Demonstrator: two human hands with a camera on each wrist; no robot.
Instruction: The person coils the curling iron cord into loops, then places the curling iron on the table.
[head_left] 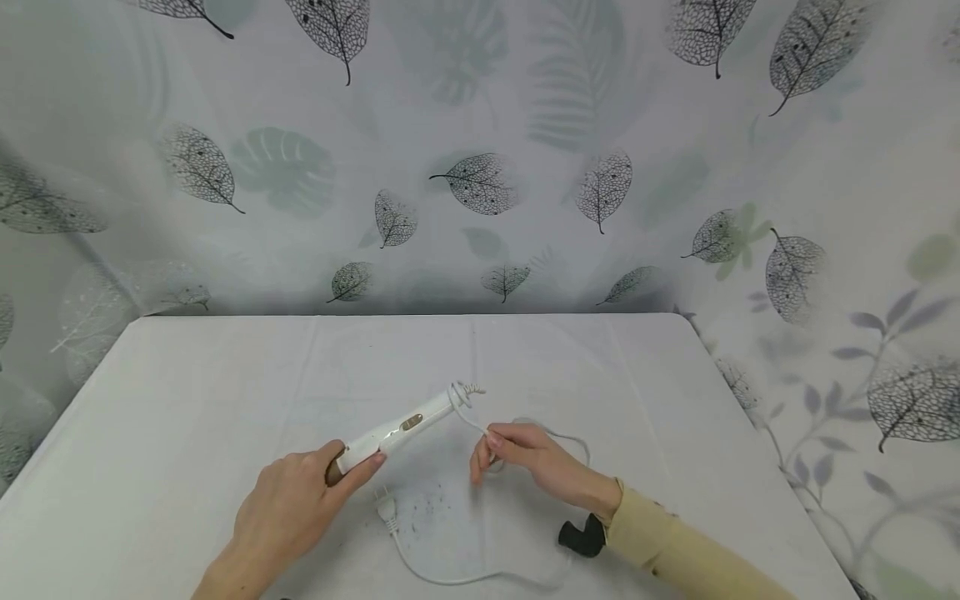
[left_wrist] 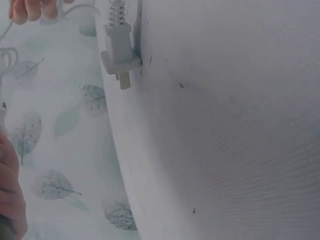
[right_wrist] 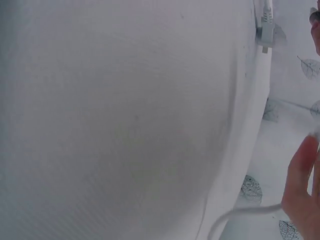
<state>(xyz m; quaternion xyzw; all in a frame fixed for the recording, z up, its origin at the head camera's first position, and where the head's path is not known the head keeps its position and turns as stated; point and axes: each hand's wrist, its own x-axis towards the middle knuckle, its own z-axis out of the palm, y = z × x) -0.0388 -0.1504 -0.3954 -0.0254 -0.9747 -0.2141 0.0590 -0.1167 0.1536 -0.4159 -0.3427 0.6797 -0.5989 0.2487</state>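
Seemingly, the cord is partly gathered: left hand grips wand; right hand, at wand's three o'clock, pinches cord; plug, at six, lies loose.

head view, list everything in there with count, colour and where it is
handheld device: 1, white with brown parts, in the left hand
cord: seemingly 1, white, from the device's far end to the right hand; more of it loops on the table
plug: 1, white, between the hands
curved object: 1, black, by the right cuff, unclear what
specks: several, dark, right of the plug
table: 1, white, below everything
leaf-print backdrop: at least 1, pale grey-green, behind
sleeve: 1, tan, right arm
hands: 2, bare, left and right
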